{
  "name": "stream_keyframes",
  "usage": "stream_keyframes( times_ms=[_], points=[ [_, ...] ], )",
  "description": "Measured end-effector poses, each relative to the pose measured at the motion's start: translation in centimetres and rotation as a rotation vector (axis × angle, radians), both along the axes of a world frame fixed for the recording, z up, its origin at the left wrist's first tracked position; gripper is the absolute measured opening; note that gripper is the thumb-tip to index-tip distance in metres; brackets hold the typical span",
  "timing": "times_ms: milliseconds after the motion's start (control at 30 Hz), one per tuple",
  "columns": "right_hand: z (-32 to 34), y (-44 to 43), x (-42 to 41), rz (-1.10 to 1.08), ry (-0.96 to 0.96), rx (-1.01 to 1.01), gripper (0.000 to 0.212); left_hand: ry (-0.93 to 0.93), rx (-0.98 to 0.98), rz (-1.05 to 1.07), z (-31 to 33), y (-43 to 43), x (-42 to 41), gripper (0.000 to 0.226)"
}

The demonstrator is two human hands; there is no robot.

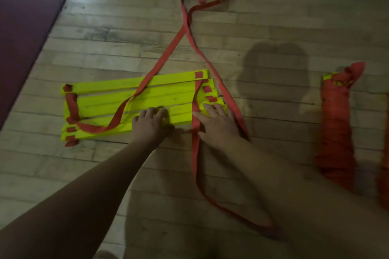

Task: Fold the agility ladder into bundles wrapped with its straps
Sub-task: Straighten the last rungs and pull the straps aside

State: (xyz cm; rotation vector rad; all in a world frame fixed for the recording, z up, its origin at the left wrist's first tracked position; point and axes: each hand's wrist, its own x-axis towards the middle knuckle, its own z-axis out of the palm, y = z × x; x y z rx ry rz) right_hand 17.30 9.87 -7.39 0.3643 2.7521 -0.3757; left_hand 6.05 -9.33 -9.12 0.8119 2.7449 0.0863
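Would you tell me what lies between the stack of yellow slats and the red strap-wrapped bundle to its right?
In the head view: one loose red strap, then bare wooden floor.

Dim indoor light leaves the wooden floor [273, 17] murky around the stack of yellow rungs [134, 101], the brightest thing in frame. A pale glare patch lies up-left of the stack, and a soft rounded shadow falls to its right. Everything is slightly blurred. The forearms [73, 206] below the stack are dark and unfocused.
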Motion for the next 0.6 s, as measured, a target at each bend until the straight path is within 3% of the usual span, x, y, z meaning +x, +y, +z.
stream_keyframes(
  times_ms=[133, 233, 367, 500, 600],
  points=[
    [0.1, 0.1, 1.1, -0.062, 0.094, 0.049, 0.063, -0.030, -0.120, -0.133, 0.6, -0.1, -1.1, 0.073],
    [0.3, 0.2, 3.8, 0.018, 0.070, 0.070, 0.066, -0.109, -0.117, -0.253, 0.9, -1.0, -0.2, 0.077],
    [0.9, 0.4, 7.2, 0.132, -0.014, -0.069, 0.045, -0.144, -0.222, -0.406, 0.8, -2.0, 1.9, 0.084],
    [1.5, 1.7, 9.4, -0.142, 0.136, -0.283, 0.020, -0.200, -0.268, -0.450, 2.2, -2.4, 2.7, 0.088],
    [3.5, 4.9, 11.8, -0.369, 0.067, -0.125, 0.013, -0.220, -0.208, -0.419, 4.6, -3.4, 2.1, 0.087]
  ],
)
